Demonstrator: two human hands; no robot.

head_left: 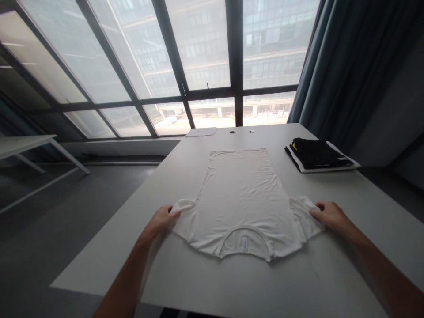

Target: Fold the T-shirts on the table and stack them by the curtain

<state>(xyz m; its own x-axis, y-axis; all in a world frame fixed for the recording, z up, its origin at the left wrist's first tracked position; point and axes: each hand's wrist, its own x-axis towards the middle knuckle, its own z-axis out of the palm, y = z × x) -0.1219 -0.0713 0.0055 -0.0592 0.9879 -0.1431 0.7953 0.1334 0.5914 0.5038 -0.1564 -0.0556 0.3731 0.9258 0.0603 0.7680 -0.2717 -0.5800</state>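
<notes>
A white T-shirt [243, 190] lies spread flat on the white table [172, 278], its neckline toward me and its hem toward the window. Light wrinkles run across the body, and a small label shows inside the collar. My left hand [163, 220] pinches the end of the sleeve on the left. On the opposite side, my right hand [329, 216] grips the end of the other sleeve between thumb and fingers. Both sleeves stretch outward from the shirt's body.
A stack of folded dark clothes [319, 153] with white layers sits at the table's right. White paper [201, 132] lies near the far left corner, beside two small round holes. Tall windows and a blue curtain [344, 66] stand behind. Another table [29, 143] is at left.
</notes>
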